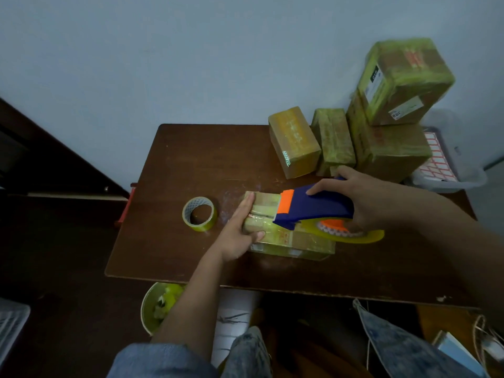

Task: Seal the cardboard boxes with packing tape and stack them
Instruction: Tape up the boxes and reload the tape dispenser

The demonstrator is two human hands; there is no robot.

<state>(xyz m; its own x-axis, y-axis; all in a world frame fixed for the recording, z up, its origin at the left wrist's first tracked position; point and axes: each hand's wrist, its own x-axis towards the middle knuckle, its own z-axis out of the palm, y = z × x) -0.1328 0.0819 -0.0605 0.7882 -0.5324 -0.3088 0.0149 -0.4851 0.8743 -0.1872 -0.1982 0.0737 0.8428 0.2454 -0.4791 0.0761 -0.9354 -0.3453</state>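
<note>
A flat cardboard box (pixel 297 241) wrapped in yellowish tape lies on the dark wooden table (pixel 191 165), near its front edge. My left hand (pixel 240 230) holds the box's left end, fingers along the side and thumb on the near face. My right hand (pixel 362 197) grips a blue and orange tape dispenser (pixel 313 207) that sits on top of the box, its yellow tape roll (pixel 351 233) hanging over the right side.
A loose tape roll (pixel 199 214) lies left of the box. Two small taped boxes (pixel 293 140) (pixel 334 139) stand at the back right beside a stack of two larger boxes (pixel 392 105). A white bin (pixel 450 170) sits at the right, a bucket (pixel 158 306) under the table.
</note>
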